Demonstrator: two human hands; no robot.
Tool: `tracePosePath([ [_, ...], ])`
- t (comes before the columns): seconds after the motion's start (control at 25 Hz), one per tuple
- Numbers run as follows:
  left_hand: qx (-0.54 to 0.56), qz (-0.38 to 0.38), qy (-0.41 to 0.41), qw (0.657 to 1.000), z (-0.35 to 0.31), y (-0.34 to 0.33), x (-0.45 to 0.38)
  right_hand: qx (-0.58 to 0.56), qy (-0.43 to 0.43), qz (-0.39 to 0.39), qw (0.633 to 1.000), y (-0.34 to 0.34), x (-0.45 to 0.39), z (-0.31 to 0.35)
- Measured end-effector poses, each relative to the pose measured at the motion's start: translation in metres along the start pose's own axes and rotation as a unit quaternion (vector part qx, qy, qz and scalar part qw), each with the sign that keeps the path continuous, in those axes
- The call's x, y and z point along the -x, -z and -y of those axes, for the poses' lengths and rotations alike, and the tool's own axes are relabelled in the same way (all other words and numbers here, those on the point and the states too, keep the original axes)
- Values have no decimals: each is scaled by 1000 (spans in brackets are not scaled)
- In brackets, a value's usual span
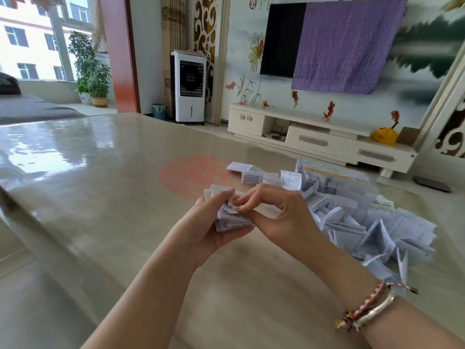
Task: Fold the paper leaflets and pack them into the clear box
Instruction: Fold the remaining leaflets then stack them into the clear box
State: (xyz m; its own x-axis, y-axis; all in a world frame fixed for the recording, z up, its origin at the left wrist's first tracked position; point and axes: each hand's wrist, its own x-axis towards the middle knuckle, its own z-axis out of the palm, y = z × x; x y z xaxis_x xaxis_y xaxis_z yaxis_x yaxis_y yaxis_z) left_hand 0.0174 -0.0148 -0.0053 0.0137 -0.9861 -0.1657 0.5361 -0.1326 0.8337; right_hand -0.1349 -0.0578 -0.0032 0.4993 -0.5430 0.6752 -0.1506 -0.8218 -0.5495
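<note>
A person sits at a glossy beige table (105,187), seen from a camera on their own head, both bare forearms reaching forward over it. The left hand (214,230) is cupped palm up and curls its fingers and thumb round a small stack of folded white printed paper leaflets (230,219), held just above the table. The right hand (279,215), with braided red and white bracelets (364,308) at the wrist, pinches the top leaflet of that stack between thumb and fingertips, apparently pressing or straightening a fold. To the right, a loose heap of white leaflets (364,227) spreads across the table, some half folded and standing in peaks. Behind the heap sits what looks like the clear plastic box (334,176), already holding paper, though its edges are blurred and hard to make out. The step in hand seems to be folding or squaring the held leaflets before packing. To do it well, the left hand should keep the stack's edges aligned while the right runs a firm crease, so the bundle stays flat and slides into the box without springing open.
</note>
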Motion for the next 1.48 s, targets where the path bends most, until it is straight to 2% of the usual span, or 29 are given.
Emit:
tracePosePath([
  [0.2,-18,-1,-17,1000,5,-1,-4,65,11,35,997,-6,3,-5],
  [0.28,-15,-25,-28,999,7,-1,-5,122,-5,21,992,-2,3,-2],
  [0.4,-49,-100,-46,993,8,0,-9,246,-102,-84,960,15,-14,-9],
  [0.44,-66,-114,-51,990,7,1,-9,299,-164,-77,937,24,-25,-14],
  [0.56,-83,-125,-53,987,3,2,-10,399,-303,40,865,39,-57,-31],
  [0.64,-91,-128,-49,986,2,2,-9,432,-329,104,833,33,-69,-40],
  [0.72,-89,-126,-47,987,0,3,-9,449,-330,128,820,25,-73,-49],
  [0.8,-87,-125,-48,987,-2,5,-8,430,-311,101,841,24,-74,-52],
  [0.84,-88,-128,-50,987,-3,7,-8,395,-300,76,865,27,-74,-50],
  [0.96,-85,-142,-60,984,-4,11,-7,204,-283,1,937,33,-71,-23],
  [1.04,-82,-141,-70,984,-4,10,-5,95,-269,15,958,31,-66,-1],
  [1.24,-100,-102,-60,988,-5,6,2,4,-260,160,952,22,-55,33],
  [1.36,-77,-44,-35,995,-9,7,9,-4,-275,184,944,30,-60,27],
  [1.48,-91,-10,-17,996,-10,9,10,36,-282,228,931,33,-68,21],
])
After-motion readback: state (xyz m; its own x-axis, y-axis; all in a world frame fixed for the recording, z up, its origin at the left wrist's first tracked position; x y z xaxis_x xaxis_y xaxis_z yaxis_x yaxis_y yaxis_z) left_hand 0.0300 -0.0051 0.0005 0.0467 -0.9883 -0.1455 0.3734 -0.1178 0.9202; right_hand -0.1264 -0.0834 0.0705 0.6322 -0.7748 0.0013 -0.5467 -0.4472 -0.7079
